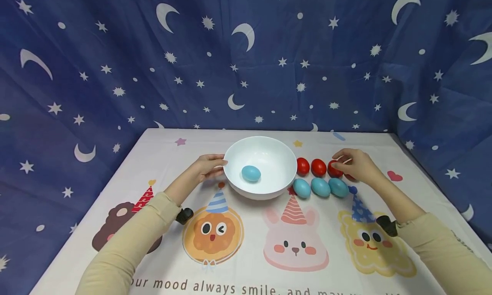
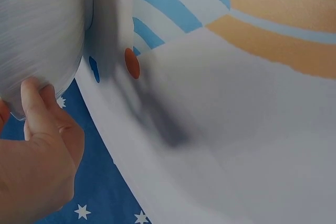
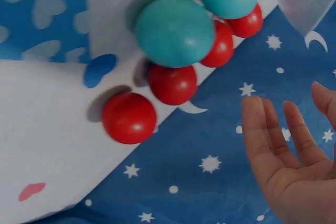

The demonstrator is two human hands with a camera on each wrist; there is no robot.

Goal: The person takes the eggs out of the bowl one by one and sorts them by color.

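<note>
A white bowl (image 1: 276,155) stands on the table with one light blue egg (image 1: 251,173) inside it. My left hand (image 1: 209,166) holds the bowl by its left side; in the left wrist view the fingers lie against the bowl's outer wall (image 2: 42,30). Over the right end of a row of red eggs (image 1: 318,167) hovers my right hand (image 1: 355,163), partly covering the last ones. The right wrist view shows this hand (image 3: 299,166) with extended fingers, apart from the red egg (image 3: 129,118) at the row's end. Three light blue eggs (image 1: 320,187) lie in front of the red row.
A white cloth (image 1: 169,150) printed with cartoon figures covers the table. Behind it hangs a dark blue curtain (image 1: 269,103) with moons and stars. The egg rows lie close to the bowl's right side.
</note>
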